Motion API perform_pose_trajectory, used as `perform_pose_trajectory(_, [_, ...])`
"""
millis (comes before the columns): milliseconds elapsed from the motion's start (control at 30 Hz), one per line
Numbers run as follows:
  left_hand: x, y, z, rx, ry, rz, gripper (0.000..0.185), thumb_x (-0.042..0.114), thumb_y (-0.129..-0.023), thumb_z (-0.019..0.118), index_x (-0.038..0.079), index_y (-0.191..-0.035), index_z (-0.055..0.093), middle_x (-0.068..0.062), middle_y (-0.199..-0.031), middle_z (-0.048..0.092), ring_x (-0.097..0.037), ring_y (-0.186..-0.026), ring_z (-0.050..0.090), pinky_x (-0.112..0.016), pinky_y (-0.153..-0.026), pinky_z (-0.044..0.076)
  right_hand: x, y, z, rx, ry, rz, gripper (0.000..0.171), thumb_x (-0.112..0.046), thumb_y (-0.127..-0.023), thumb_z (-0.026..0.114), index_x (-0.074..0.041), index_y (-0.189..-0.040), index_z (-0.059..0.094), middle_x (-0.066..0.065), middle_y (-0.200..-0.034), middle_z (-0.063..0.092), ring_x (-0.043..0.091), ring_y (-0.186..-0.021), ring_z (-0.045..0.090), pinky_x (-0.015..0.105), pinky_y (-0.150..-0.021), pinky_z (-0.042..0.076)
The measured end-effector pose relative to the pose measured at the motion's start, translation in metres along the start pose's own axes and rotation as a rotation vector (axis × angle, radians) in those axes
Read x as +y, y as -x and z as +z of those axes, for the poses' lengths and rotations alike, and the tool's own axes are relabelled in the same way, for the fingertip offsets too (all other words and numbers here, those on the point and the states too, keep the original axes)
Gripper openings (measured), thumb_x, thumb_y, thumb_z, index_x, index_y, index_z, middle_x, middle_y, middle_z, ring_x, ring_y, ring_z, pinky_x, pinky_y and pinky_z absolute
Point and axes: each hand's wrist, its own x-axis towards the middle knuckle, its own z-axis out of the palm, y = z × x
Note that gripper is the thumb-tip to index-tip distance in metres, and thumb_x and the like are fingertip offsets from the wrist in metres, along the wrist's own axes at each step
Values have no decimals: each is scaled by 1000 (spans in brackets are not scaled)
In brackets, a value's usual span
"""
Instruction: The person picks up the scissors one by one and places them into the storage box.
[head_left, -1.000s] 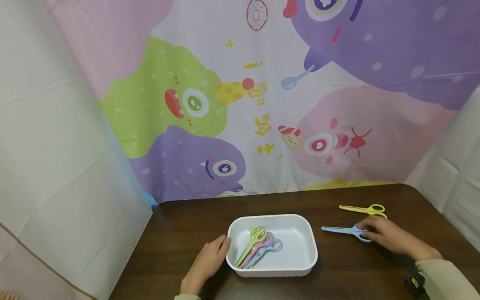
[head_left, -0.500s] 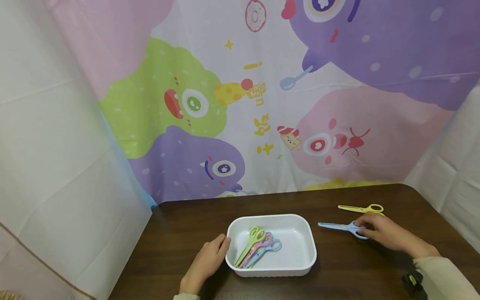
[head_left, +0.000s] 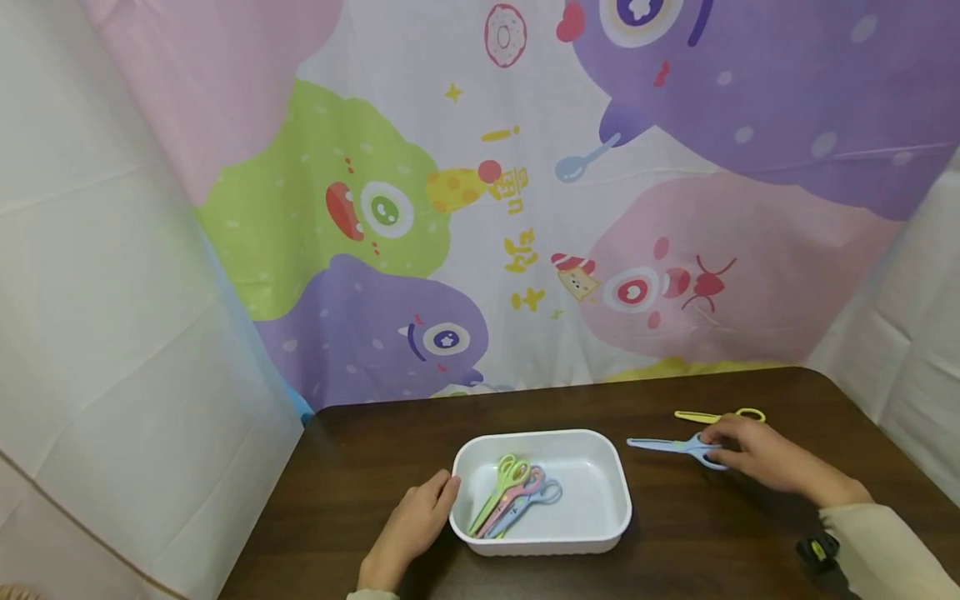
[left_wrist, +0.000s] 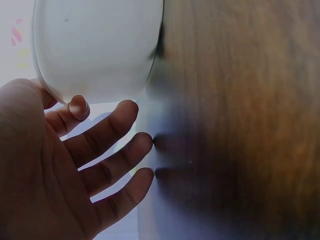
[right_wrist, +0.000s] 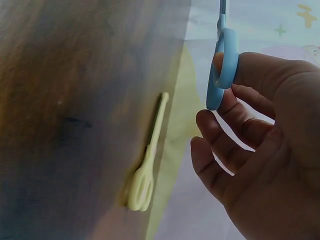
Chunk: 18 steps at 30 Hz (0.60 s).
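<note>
Held by the handle loops, light blue scissors (head_left: 663,446) are in my right hand (head_left: 761,454), blades pointing left. In the right wrist view, thumb and index finger pinch a loop of these scissors (right_wrist: 229,60), raised off the table, while the other fingers are loosely bent. My left hand (head_left: 412,521) is at the left side of a white plastic tray (head_left: 547,546); in the left wrist view, thumb and index finger pinch its rim. Green scissors (head_left: 501,492), pink scissors (head_left: 510,505) and another blue pair (head_left: 528,502) lie together in the tray's left half.
Yellow scissors (head_left: 697,416) lie on the brown table (head_left: 360,467) behind my right hand, which partly covers them in the head view. A cartoon-printed cloth (head_left: 525,350) hangs at the table's back edge, and pale cloth (head_left: 135,333) closes off both sides.
My right hand has moved left and slightly back toward the tray with the blue scissors, which have risen a little. The left hand stays at the tray.
</note>
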Motion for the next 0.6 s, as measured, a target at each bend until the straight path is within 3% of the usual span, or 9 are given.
perform_pose_trajectory(167, [5, -1, -3, -41, -12, -87, 33, 40, -110, 45, 18, -86, 52, 7, -66, 37, -11, -64, 46, -28, -59, 38, -8, -4, -4, 8, -2, 11, 16, -13, -92, 76, -5, -105, 73, 0, -100, 67, -1, -88, 58, 27, -72, 53])
perform_pose_trajectory(400, [7, -1, -3, -45, -13, -99, 32, 40, -110, 46, 18, -87, 53, 7, -66, 38, -11, -65, 46, -28, -60, 38, -17, -10, -7, 34, -40, -16, 13, -9, -92, 76, -4, -103, 72, -3, -95, 63, -5, -81, 49, 24, -67, 48])
perform_pose_trajectory(600, [5, -1, -2, -47, -21, -95, 32, 39, -110, 46, 18, -87, 52, 7, -66, 38, -11, -64, 46, -28, -58, 38, -20, -15, -5, 90, -41, -67, 14, -4, -89, 78, -6, -101, 71, -4, -94, 64, -6, -83, 51, 25, -68, 50])
